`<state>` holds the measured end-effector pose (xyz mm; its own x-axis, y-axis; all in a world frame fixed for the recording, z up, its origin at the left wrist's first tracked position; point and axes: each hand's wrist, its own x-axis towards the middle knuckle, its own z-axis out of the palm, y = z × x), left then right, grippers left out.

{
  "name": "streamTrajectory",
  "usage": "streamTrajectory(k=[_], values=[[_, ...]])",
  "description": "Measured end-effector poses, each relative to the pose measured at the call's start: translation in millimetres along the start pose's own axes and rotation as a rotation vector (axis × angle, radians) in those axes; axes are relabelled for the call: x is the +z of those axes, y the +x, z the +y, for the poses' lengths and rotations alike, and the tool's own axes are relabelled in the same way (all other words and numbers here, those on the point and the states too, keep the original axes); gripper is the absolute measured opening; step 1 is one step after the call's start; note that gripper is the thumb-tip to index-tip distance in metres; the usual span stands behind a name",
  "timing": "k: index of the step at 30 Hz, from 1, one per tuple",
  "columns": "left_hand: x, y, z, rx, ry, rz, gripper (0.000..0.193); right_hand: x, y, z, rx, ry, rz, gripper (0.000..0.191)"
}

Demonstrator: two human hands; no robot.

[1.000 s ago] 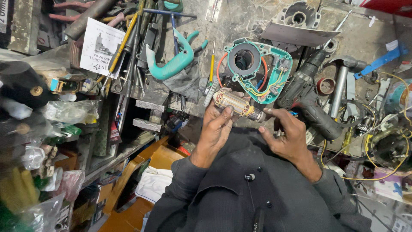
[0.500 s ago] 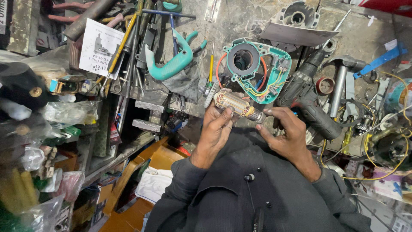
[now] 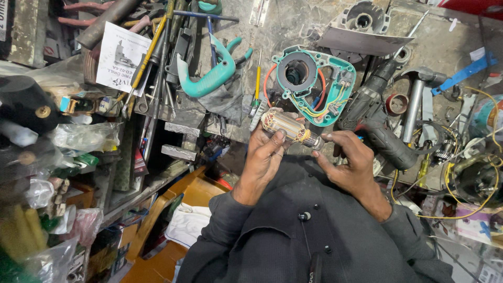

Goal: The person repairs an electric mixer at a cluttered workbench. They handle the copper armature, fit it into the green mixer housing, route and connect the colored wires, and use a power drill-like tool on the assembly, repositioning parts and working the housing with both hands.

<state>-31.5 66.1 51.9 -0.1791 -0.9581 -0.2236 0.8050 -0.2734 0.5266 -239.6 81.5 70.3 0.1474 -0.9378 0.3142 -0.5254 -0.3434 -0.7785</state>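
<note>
At the far left there are plastic bags [image 3: 78, 137] and a black round thing [image 3: 23, 105] on crowded shelves. A white paper sheet [image 3: 119, 57] lies near them, with a yellow-handled tool [image 3: 149, 52] across its right edge. More to the right, a teal handle [image 3: 209, 78] rests on the dirty bench [image 3: 293, 23], and beside it stands a small yellow screwdriver [image 3: 257, 78]. Below the bench, an orange stool [image 3: 173, 209] with a white cloth [image 3: 186, 225] is seen. In the middle, the left hand [image 3: 264, 157] is closed around the armature [image 3: 288, 128]; the thumb lies on top and the fingers are under it. The armature is held above the bench edge, tilted, just below the teal housing [image 3: 314, 84] with its coloured wires. The right hand [image 3: 348, 160] touches the shaft end of the armature with its fingertips [image 3: 327, 138], in a narrow pinch; if it really grips, I cannot tell. Just right of this hand lies a black drill [image 3: 377, 120], then a hammer [image 3: 416, 99], and a blue strip [image 3: 463, 73]. At the far right, yellow wire [image 3: 471, 209] curls around a dark round part [image 3: 477, 181].
</note>
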Motion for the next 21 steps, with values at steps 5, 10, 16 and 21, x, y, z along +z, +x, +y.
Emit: streamTrajectory(k=[5,10,16,21], values=[[0.9,-0.5,0.7,-0.002,0.002,0.003,0.051,0.4,0.0,-0.1,0.005,0.009,0.001,0.044],[1.8,-0.3,2.4,-0.013,0.021,0.012,0.052,-0.1,0.4,-0.2,0.003,0.001,-0.001,0.044],[3.9,-0.5,3.9,-0.014,0.025,0.015,0.051,-0.1,0.7,0.2,-0.002,0.0,0.003,0.043],[4.0,-0.5,4.3,-0.017,0.029,0.013,0.051,-0.3,1.1,-0.8,-0.006,0.003,0.003,0.042]])
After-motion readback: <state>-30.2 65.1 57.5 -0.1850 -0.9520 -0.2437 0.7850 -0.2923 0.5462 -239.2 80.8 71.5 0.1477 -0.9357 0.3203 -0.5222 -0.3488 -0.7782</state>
